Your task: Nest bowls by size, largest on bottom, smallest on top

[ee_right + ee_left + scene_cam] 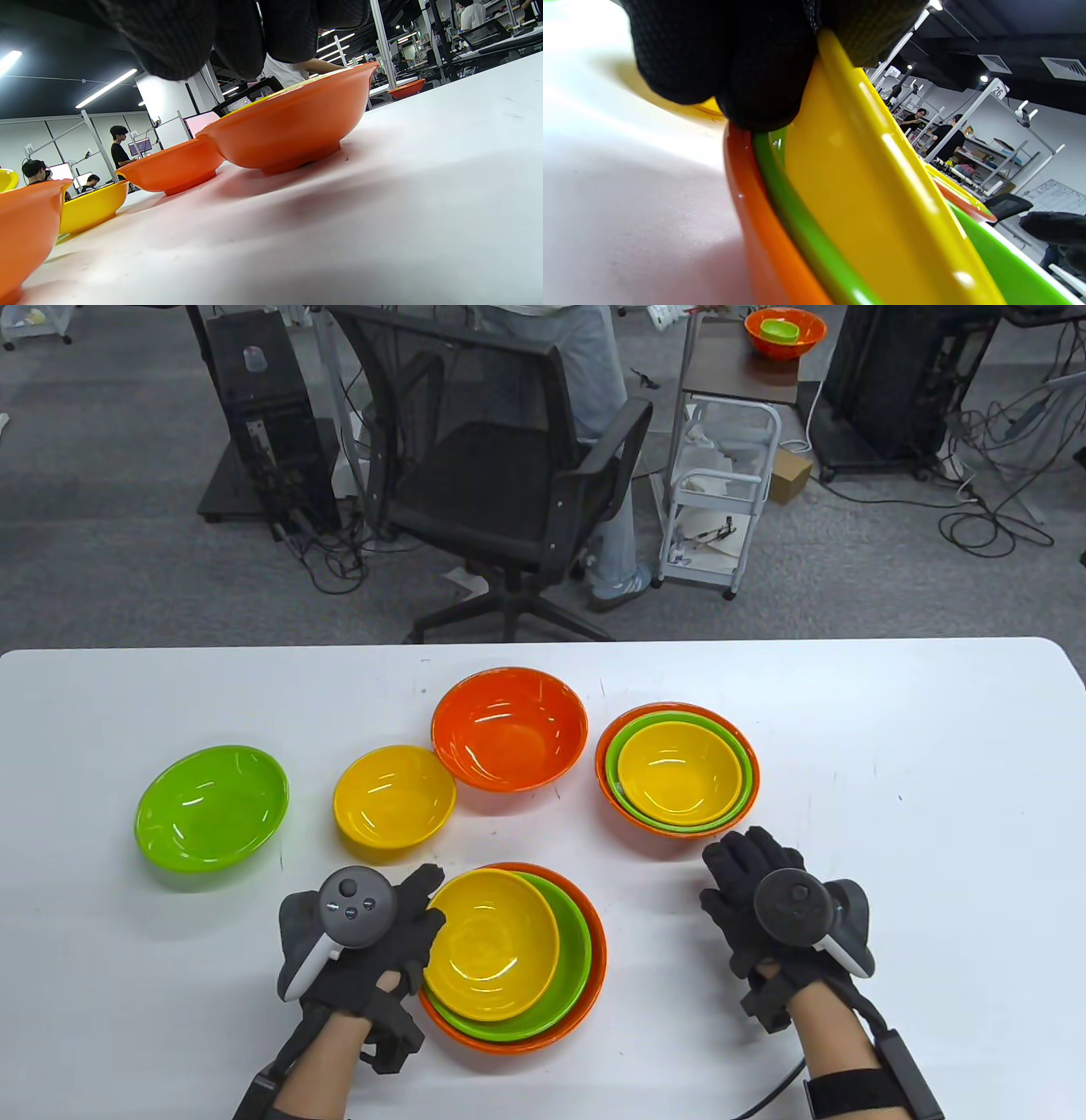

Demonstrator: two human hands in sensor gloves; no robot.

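The left hand pinches the rim of the yellow bowl, which sits in a green and orange stack at the bottom middle. The right hand lies flat and loose on the desk, holding nothing.

This is a shared lab or open-plan research office. Beyond the white worktop lies grey carpet with a black mesh office chair, a computer tower, loose cables and a white rolling cart. The wrist views show a dark ceiling with strip lights and vents, numbered metal rack frames, monitors, and several people working at other stations.
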